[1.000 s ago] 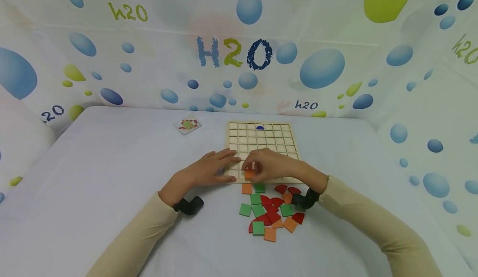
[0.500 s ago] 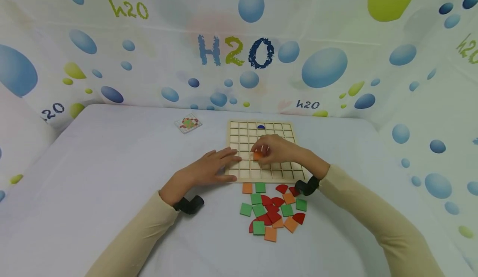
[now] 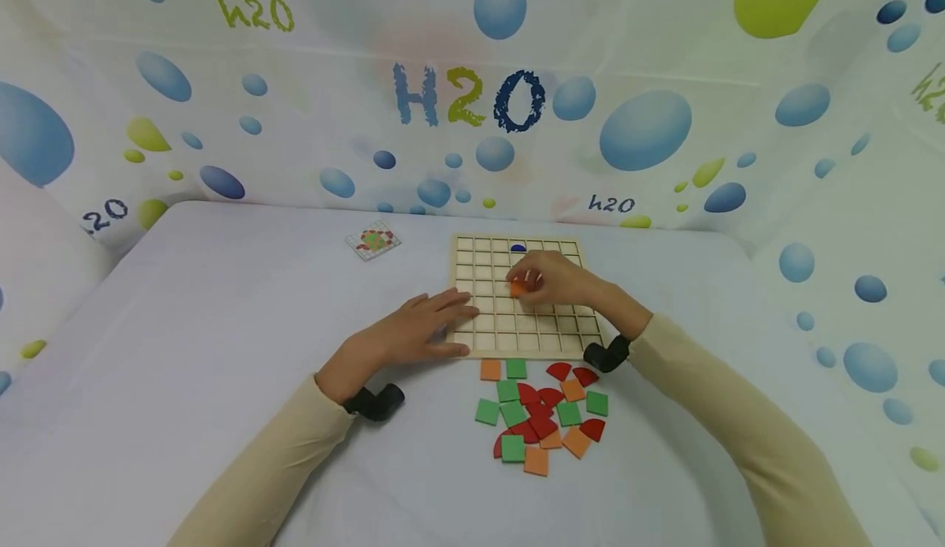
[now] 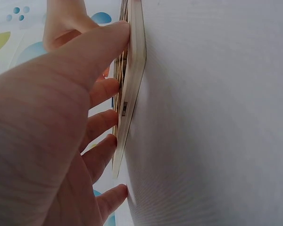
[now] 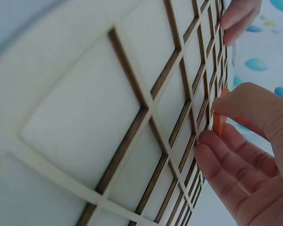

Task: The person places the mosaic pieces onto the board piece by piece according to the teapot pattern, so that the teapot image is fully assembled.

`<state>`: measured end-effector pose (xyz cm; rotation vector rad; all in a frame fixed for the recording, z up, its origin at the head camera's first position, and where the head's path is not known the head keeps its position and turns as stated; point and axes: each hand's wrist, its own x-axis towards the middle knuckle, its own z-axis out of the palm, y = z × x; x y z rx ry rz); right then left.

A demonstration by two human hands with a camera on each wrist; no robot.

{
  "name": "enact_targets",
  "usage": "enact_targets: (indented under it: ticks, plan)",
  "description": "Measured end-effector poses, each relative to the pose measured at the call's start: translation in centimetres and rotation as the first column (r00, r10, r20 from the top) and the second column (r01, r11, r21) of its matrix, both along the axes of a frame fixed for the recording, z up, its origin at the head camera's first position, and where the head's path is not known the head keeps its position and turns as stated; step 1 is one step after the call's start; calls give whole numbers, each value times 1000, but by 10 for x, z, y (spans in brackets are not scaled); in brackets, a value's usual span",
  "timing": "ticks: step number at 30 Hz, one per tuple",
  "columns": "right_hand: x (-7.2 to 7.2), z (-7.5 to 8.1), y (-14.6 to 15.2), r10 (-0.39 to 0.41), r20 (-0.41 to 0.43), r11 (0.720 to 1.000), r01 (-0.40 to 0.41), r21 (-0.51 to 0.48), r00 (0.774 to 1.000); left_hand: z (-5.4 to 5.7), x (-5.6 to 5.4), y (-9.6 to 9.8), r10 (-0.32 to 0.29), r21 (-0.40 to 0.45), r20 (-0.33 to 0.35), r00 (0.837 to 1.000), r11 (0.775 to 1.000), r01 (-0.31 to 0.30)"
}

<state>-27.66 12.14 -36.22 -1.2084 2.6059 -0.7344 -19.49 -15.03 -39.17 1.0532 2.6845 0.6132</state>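
Note:
My right hand (image 3: pixel 555 278) pinches an orange square tile (image 3: pixel 518 288) over the middle of a wooden grid board (image 3: pixel 487 342). In the right wrist view the orange tile (image 5: pixel 220 123) sits between thumb and fingers, close over the cells. My left hand (image 3: pixel 417 330) rests with spread, fairly straight fingers on the board's left edge; in the left wrist view its thumb and fingertips touch the board's side (image 4: pixel 137 52). One dark blue half-round piece (image 3: pixel 518 248) lies in a top-row cell, and the other visible cells hold no pieces.
In front of the board lie loose green square tiles (image 3: pixel 487 412), orange tiles (image 3: pixel 536 462) and red quarter-round pieces (image 3: pixel 559 371), some overlapping. A small pattern card (image 3: pixel 373 240) lies at the back left. Behind the table hangs a printed cloth (image 3: pixel 332 104).
My right hand has carried the orange tile away from me and rightward, from the board's front rows to its middle. The left hand stays at the left edge.

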Motion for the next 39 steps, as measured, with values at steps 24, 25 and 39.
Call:
enact_targets:
  ticks: [24,25,39]
  plan:
    - [-26,-5,-1,-191,-4,982,191,-13,982,4,1,1,6,-13,-2,1000,1000,-6]
    - [-27,-5,-1,-194,-7,981,194,-14,981,3,0,1,5,-11,-2,1000,1000,-5]
    - [-31,-5,-3,-313,32,949,312,40,949,3,1,1,9,-15,-7,1000,1000,-9]
